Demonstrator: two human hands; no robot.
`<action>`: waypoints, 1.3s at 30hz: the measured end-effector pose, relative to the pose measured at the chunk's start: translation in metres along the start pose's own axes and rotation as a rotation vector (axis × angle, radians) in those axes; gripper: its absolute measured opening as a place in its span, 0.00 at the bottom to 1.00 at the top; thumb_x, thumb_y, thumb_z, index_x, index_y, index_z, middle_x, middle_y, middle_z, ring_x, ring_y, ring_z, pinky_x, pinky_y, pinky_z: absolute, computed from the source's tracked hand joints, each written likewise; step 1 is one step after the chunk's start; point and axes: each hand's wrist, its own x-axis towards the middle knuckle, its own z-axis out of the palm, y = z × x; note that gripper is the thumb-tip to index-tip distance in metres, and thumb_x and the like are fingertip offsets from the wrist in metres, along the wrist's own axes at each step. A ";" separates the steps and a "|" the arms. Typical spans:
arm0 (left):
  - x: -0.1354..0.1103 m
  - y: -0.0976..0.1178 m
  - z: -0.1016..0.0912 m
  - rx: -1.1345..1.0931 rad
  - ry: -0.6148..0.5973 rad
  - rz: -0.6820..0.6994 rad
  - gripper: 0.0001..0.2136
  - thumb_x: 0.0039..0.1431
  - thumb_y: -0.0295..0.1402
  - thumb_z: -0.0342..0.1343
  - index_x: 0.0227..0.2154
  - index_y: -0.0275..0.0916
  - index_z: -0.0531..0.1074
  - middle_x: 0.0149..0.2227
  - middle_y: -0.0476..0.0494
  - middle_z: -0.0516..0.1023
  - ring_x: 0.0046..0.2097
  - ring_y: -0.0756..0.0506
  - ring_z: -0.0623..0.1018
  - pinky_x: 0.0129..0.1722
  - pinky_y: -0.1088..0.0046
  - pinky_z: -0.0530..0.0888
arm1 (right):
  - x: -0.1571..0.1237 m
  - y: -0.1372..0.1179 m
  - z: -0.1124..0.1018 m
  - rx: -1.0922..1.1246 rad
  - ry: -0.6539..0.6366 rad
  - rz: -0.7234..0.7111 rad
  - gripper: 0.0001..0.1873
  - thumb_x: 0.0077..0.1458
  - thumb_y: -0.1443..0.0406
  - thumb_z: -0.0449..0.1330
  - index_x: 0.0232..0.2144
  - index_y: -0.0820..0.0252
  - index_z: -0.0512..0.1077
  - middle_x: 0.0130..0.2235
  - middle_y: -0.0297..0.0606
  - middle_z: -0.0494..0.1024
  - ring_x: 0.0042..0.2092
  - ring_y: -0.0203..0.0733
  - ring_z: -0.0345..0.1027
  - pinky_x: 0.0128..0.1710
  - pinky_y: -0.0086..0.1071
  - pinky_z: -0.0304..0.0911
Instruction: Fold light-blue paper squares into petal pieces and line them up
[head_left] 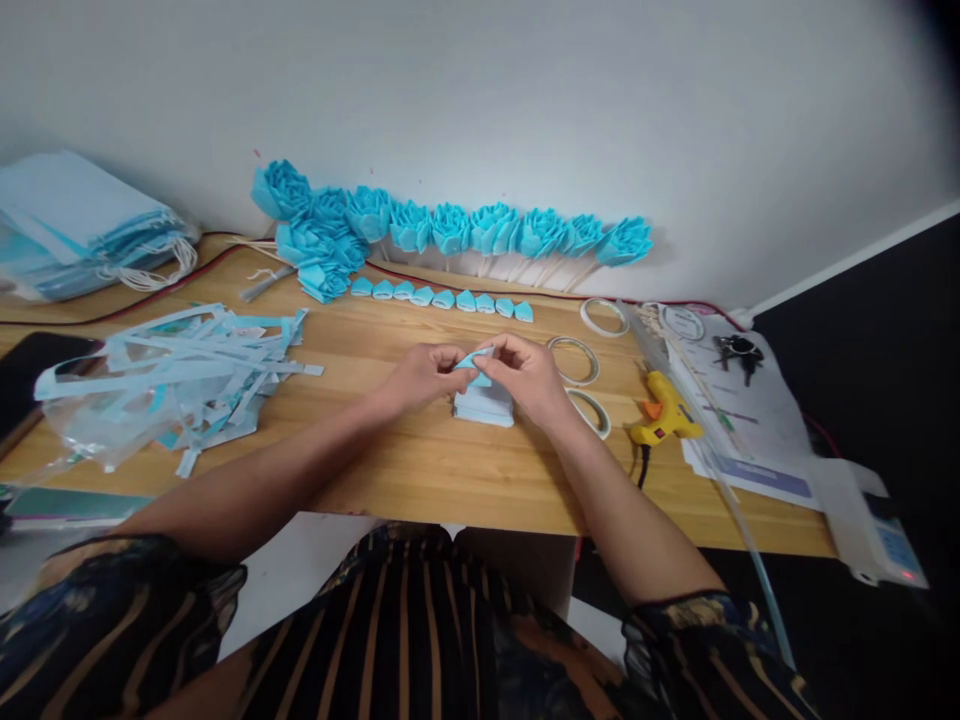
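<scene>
Between my two hands is a small light-blue fabric piece [472,360], partly folded and pinched at both sides. My left hand [426,378] grips its left edge between thumb and fingers. From the other side, my right hand [526,372] pinches it, the thumb lying across its front. Just below, on the table, lies a stack of pale fabric pieces [484,408], partly covered by the hands. Behind them runs a row of small folded blue petals [444,299]. My fingers hide some of the held piece.
Blue fabric flowers [451,229] on sticks lean along the wall. Fabric scraps [202,370] are heaped at left, below a stack of face masks [82,220]. Tape rolls [574,361], a yellow glue gun [664,410], keys [739,355] and papers [757,420] lie at right.
</scene>
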 end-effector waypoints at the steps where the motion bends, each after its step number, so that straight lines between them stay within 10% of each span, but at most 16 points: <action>1: 0.000 0.000 0.000 -0.028 -0.007 -0.011 0.10 0.52 0.35 0.60 0.21 0.37 0.69 0.20 0.53 0.69 0.23 0.54 0.68 0.24 0.79 0.63 | 0.000 -0.001 0.000 -0.048 0.019 -0.044 0.08 0.51 0.59 0.66 0.31 0.58 0.77 0.26 0.31 0.74 0.28 0.34 0.63 0.29 0.30 0.59; 13: 0.000 0.010 -0.002 -0.250 -0.034 -0.075 0.09 0.54 0.32 0.62 0.23 0.35 0.69 0.19 0.51 0.73 0.22 0.54 0.71 0.24 0.79 0.69 | 0.000 0.002 -0.012 -0.389 -0.001 -0.494 0.14 0.60 0.67 0.57 0.41 0.48 0.81 0.42 0.36 0.83 0.42 0.43 0.76 0.43 0.40 0.69; 39: 0.000 0.006 -0.002 -0.245 -0.022 -0.056 0.11 0.52 0.36 0.64 0.24 0.36 0.70 0.20 0.51 0.73 0.22 0.55 0.71 0.24 0.79 0.68 | -0.004 -0.009 -0.006 -0.285 -0.024 -0.391 0.11 0.61 0.60 0.59 0.37 0.50 0.82 0.40 0.37 0.84 0.44 0.45 0.78 0.47 0.43 0.71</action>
